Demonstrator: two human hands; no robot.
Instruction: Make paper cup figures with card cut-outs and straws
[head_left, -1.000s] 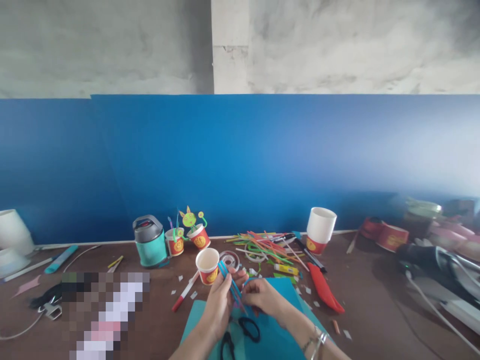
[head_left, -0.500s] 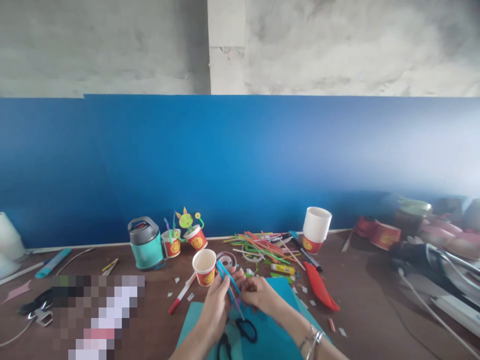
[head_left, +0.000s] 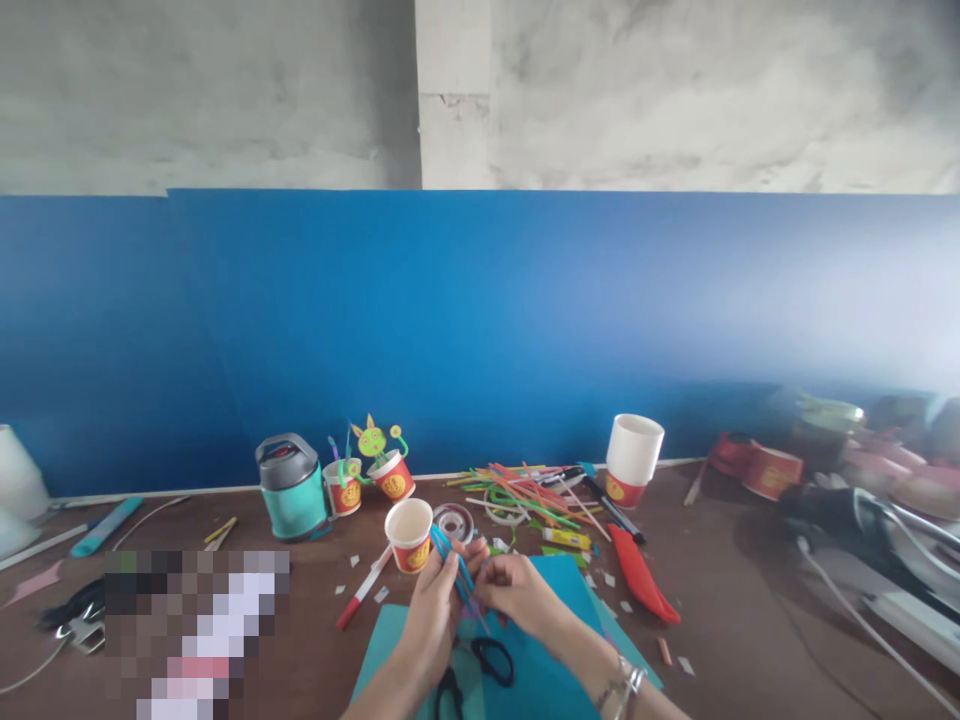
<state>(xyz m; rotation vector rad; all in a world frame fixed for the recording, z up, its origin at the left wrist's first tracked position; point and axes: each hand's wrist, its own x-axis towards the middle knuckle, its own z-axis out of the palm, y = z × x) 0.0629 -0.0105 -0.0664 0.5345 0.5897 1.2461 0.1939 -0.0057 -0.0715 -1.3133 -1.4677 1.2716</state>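
Note:
Thin blue strips (head_left: 441, 543) stick up from my left hand (head_left: 433, 605), which is closed around them with the thumb on top. Close on its right, my right hand (head_left: 516, 592) is pinched, fingertips beside the lower part of the strips; whether it grips their ends I cannot make out. Below both hands, black-handled scissors (head_left: 493, 662) lie on teal paper sheets (head_left: 555, 650), their blades partly hidden. A red and white paper cup (head_left: 409, 537) stands just beyond my left hand, with a tape roll (head_left: 454, 522) beside it.
Coloured sticks or strips (head_left: 532, 493) lie heaped at the back, near a yellow glue stick (head_left: 566, 538). Stacked cups (head_left: 634, 460) and a red pouch-like piece (head_left: 643, 573) are on the right. A teal jug (head_left: 292, 490) and decorated cups (head_left: 391, 477) stand left, a red marker (head_left: 364, 590) nearer.
The blue strips have drawn closer together in my left hand, where they were crossed and splayed before. My right hand has shifted slightly left.

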